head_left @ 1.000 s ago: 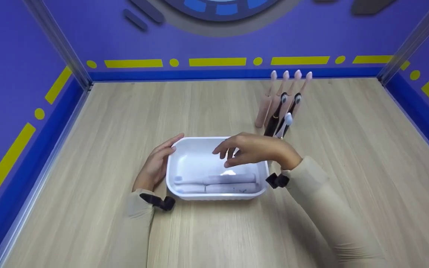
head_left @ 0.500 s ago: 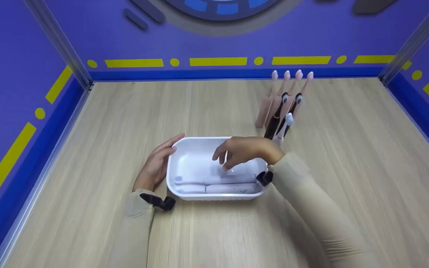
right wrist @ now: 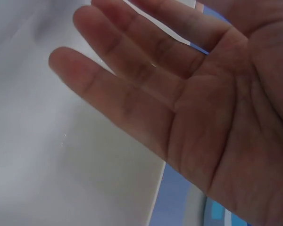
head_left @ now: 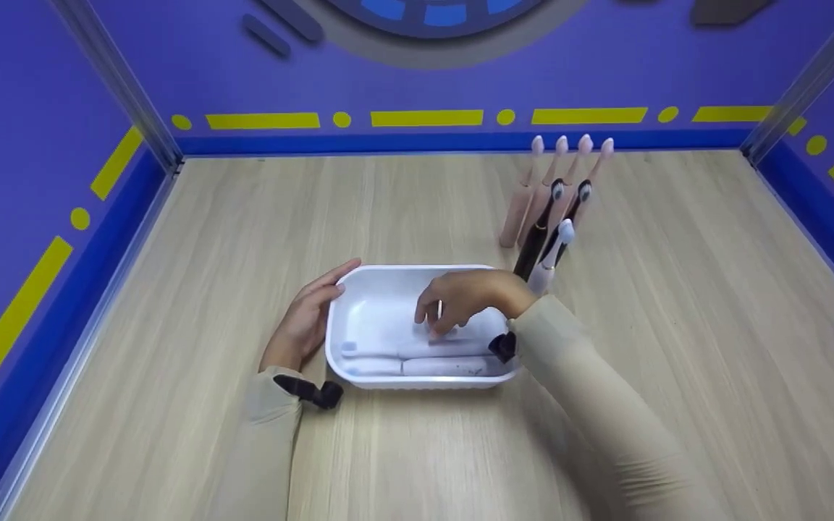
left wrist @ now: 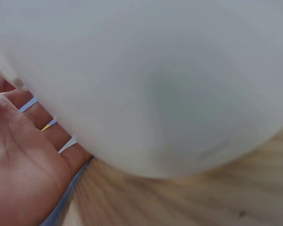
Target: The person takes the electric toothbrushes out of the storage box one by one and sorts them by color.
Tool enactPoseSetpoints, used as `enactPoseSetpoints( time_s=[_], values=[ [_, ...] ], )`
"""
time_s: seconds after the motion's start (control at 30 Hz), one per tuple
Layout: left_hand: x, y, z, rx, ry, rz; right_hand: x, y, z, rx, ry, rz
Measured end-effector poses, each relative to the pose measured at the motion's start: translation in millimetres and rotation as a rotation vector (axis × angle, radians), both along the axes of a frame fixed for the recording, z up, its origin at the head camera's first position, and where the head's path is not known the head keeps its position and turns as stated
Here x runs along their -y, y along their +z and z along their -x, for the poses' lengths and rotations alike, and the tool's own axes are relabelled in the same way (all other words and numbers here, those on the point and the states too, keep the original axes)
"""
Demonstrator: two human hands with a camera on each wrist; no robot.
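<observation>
In the head view a white plastic tub [head_left: 381,310] stands on the table. My left hand [head_left: 303,325] holds its left wall, thumb at the rim and fingers along the outside; the left wrist view shows these fingers against the tub's wall [left wrist: 132,94]. Two white electric toothbrushes lie side by side along the near side inside, an upper one [head_left: 417,350] and a lower one [head_left: 453,367]. My right hand [head_left: 468,295] reaches into the tub over the upper toothbrush, fingers pointing down and loosely bent. Whether the fingertips touch it is unclear. In the right wrist view the palm [right wrist: 203,108] holds nothing.
Behind and right of the tub, several electric toothbrushes stand upright close together: pink ones [head_left: 515,213] at the back, two black ones [head_left: 533,246], and a white one [head_left: 544,275] nearest my right wrist. Blue panels [head_left: 417,94] enclose the wooden table [head_left: 258,217].
My right hand has moved left and down, deeper into the tub, toward the upper toothbrush. The left hand and tub stay in place.
</observation>
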State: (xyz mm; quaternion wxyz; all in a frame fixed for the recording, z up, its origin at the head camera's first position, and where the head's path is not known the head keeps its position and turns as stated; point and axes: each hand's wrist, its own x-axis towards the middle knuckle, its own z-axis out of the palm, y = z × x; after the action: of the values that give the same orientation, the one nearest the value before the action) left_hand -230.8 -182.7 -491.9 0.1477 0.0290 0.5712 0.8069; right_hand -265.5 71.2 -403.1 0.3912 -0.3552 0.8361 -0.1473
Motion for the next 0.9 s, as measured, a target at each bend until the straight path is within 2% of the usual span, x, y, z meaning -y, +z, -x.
enactPoseSetpoints(
  time_s=[0.37,0.9],
  values=[
    [-0.3,-1.1,0.7,0.004,-0.003,0.008,1,-11.4,-1.8,0.08,-0.056,-0.04],
    [-0.7,0.3,-0.2,0.001,0.007,-0.018,-2,-18.5,-1.4,0.122,-0.029,-0.036]
  ],
)
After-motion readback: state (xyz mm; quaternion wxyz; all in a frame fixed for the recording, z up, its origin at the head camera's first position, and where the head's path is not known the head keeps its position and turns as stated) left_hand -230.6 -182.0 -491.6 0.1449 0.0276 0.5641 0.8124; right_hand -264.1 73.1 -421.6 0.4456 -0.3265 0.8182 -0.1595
